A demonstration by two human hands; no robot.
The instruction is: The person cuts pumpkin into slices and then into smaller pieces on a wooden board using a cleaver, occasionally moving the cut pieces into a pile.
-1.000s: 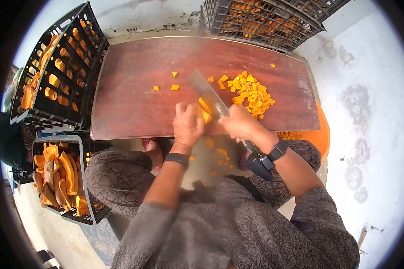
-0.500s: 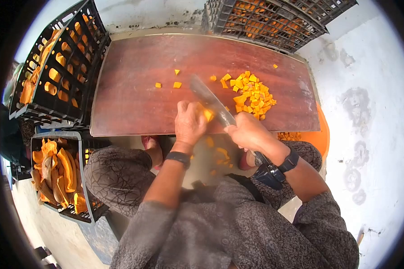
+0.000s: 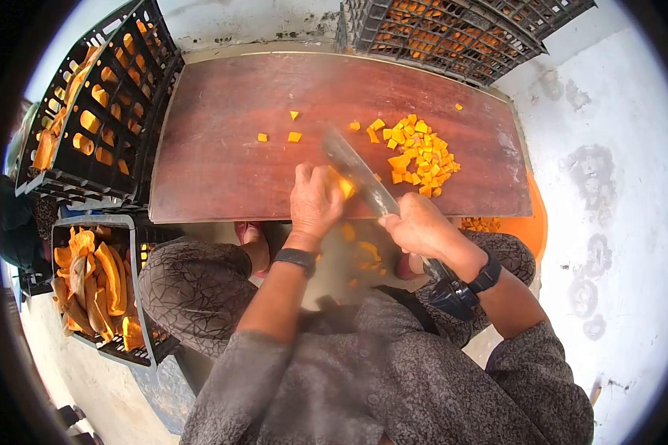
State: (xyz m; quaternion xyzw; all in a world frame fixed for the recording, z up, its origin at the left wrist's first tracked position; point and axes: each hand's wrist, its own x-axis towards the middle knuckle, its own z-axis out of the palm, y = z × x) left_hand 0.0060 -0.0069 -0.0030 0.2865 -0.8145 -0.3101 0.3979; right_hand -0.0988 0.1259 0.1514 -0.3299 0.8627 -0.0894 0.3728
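My right hand (image 3: 421, 226) is wrapped round the handle of a large knife (image 3: 360, 172), its blade slanting up and left over the table's front part. Just left of the blade, my left hand (image 3: 315, 199) has its fingers closed on a piece of orange pumpkin (image 3: 346, 187) near the front edge. A heap of pumpkin cubes (image 3: 423, 156) lies to the right of the blade. Three loose cubes (image 3: 295, 137) sit apart on the left side, beyond my left hand.
The reddish-brown table (image 3: 223, 163) spans the space before me. A black crate of pumpkin pieces (image 3: 96, 111) stands at left, another crate (image 3: 133, 297) below it. Stacked crates (image 3: 453, 37) stand behind. An orange tub (image 3: 531, 230) sits under the right edge; pumpkin bits (image 3: 367, 256) lie on the floor.
The knife and my right hand have shifted slightly right and down, with the blade a little farther from my left hand. My left hand stays at the same spot on the pumpkin piece.
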